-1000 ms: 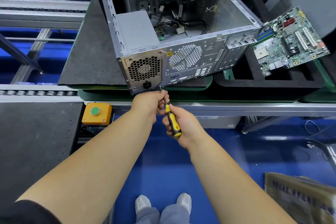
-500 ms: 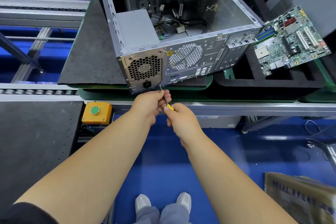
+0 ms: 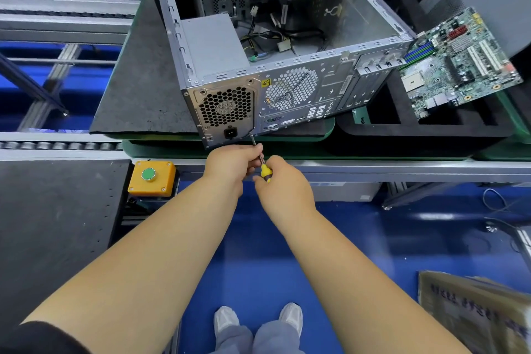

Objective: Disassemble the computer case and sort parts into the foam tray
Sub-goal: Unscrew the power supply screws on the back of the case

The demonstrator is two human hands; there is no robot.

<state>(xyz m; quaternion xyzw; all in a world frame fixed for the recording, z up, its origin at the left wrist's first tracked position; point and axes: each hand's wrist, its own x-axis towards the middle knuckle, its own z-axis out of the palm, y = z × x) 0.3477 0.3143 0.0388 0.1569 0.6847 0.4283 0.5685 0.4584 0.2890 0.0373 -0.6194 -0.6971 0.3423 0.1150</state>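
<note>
No legible writing is noted. Screwdriver (image 3: 265,167) is gripped by right hand (image 3: 283,184), its shaft pinched by left hand (image 3: 234,165), just below case (image 3: 287,89) at frame centre.

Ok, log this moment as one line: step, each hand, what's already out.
step: unscrewing power supply at computer case rear | right hand: grips screwdriver | left hand: pinches shaft | motherboard: on foam tray

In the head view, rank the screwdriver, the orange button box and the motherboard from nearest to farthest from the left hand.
1. Screwdriver: held in the left hand's fingers.
2. Orange button box: to its left, on the bench edge.
3. Motherboard: far right, tilted over the foam tray.
</note>
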